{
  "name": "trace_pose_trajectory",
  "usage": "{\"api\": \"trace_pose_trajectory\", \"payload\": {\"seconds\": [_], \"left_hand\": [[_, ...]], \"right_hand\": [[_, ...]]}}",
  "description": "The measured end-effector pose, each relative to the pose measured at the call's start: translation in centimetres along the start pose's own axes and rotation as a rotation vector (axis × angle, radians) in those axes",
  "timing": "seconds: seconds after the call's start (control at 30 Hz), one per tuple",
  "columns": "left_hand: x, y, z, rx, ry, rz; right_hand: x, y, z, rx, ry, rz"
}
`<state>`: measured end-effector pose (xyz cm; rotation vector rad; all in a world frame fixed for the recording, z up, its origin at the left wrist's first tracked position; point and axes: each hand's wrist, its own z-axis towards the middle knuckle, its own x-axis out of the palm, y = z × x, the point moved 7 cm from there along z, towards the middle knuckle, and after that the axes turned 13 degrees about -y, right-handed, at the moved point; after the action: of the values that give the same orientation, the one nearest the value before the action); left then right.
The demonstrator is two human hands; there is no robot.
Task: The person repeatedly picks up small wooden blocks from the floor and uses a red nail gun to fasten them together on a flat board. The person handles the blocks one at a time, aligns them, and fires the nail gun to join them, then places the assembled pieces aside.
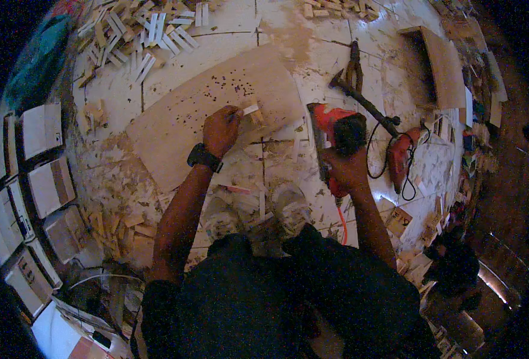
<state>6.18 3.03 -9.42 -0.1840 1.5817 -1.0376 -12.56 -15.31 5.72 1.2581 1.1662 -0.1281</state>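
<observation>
My left hand, with a dark watch on its wrist, is closed at the fingertips on a small wooden piece that has a white strip on it. The piece rests at the right part of a flat wooden board lying on the floor. Many small dark bits are scattered on that board. To the right of the board, my right hand is wrapped round a red and black nail gun. An orange hose runs from the nail gun's lower end toward me.
Beyond the nail gun lie a hammer, pliers and a red power tool with a black cord. An open wooden box stands far right. Joined wooden strips are heaped far left, wood offcuts near left.
</observation>
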Motion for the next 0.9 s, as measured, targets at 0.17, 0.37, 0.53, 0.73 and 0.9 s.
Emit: {"api": "trace_pose_trajectory", "payload": {"seconds": [0.17, 0.37, 0.53, 0.73, 0.9], "left_hand": [[-3.3, -3.0, -2.5, 0.171, -0.429, 0.231], [6.0, -14.7, -7.8, 0.626, 0.188, -0.039], [12.5, -17.6, -6.4, 0.918, 0.266, 0.198], [12.9, -19.0, -4.5, 1.125, 0.317, 0.049], [12.9, -19.3, -4.7, 0.688, 0.551, -0.057]], "right_hand": [[-4.0, -6.3, -1.0, 0.235, 0.141, -0.257], [-7.2, -8.3, -1.1, 0.097, -0.265, 0.118], [-7.8, -8.6, -2.2, 0.148, -0.208, 0.149], [-7.6, -9.6, -1.4, 0.108, -0.08, -0.077], [-8.2, -10.8, -1.4, 0.082, -0.225, 0.105]]}}
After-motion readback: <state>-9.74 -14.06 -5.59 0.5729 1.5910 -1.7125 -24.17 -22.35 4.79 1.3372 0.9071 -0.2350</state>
